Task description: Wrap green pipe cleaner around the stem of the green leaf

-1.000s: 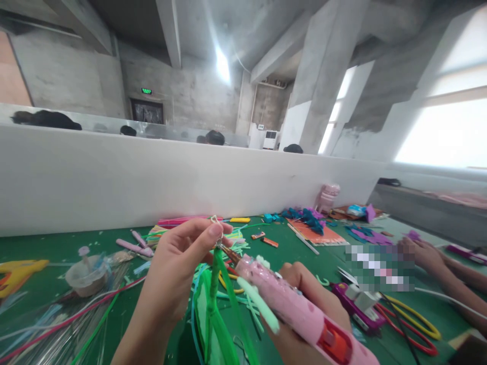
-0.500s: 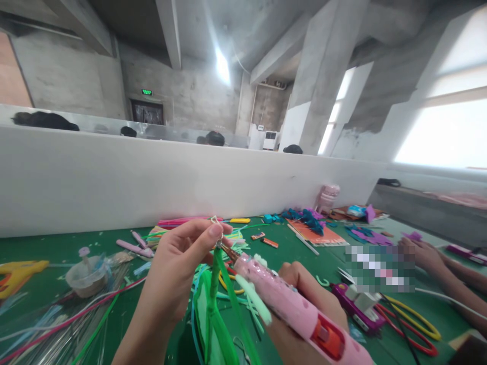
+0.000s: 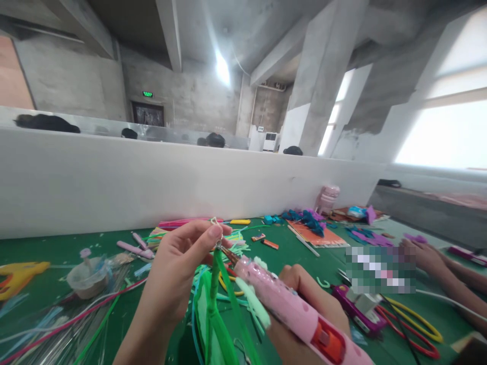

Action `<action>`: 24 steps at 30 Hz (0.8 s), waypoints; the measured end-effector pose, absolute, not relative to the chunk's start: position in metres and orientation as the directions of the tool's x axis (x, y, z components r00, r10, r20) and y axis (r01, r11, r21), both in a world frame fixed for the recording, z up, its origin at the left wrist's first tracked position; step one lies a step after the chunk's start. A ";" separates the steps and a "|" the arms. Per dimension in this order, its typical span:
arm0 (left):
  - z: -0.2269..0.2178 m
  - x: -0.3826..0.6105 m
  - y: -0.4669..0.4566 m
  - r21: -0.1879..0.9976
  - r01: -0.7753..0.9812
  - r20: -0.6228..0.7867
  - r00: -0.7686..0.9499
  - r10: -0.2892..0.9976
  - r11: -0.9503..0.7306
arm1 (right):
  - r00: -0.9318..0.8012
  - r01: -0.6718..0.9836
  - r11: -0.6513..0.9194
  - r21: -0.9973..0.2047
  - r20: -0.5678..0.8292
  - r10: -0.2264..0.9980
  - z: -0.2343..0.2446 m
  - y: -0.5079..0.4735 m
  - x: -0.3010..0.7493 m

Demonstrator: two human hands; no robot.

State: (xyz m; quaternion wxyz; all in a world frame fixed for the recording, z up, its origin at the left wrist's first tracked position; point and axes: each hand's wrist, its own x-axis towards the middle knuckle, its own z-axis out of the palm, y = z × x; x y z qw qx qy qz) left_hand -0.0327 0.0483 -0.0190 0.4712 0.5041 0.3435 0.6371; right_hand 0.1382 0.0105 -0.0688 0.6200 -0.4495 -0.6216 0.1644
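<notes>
Bare grey concrete walls (image 3: 190, 104) and a bright ceiling light (image 3: 222, 68) stand beyond a long, plain white partition (image 3: 114, 182), with the tops of several dark heads showing above its edge. Below it spreads a green tabletop (image 3: 285, 263) strewn with craft pieces. Near the middle, the left hand (image 3: 177, 261) is pinched narrow, thumb against fingers, on a thin, pale twisted-wire loop (image 3: 214, 223) at the top of an upright green wrapped stem (image 3: 213, 276). From that stem a translucent green ribbon (image 3: 236, 306) slants down to the right, and a bright-green leaf-like shape hangs just beside it. The right hand (image 3: 314, 289) is curled round a pink, pen-shaped tool (image 3: 283, 299) with a red switch; its copper-coloured tip points at the stem's upper end, but whether the two touch I cannot tell. A yellow glue gun (image 3: 26, 274) and a clear plastic cup (image 3: 87, 284) sit at the left. Toward the right lie an orange sheet (image 3: 333, 237) and a purple power strip (image 3: 359, 312), and farther over, another person's hands (image 3: 428, 256) rest near purple pieces.
</notes>
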 end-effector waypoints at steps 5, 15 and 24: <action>-0.020 -0.034 0.049 0.916 -0.249 0.313 -0.049 0.948 -0.315 | 0.169 0.384 0.568 -0.728 0.660 0.732 -0.067 0.012 0.142; -0.019 -0.034 0.049 0.906 -0.259 0.321 -0.091 0.943 -0.334 | 0.219 0.516 0.488 -0.704 0.660 0.719 -0.061 0.010 0.148; -0.018 -0.039 0.047 0.897 -0.287 0.320 -0.107 0.941 -0.338 | 0.078 0.922 0.114 -0.371 0.463 0.883 -0.108 0.084 0.269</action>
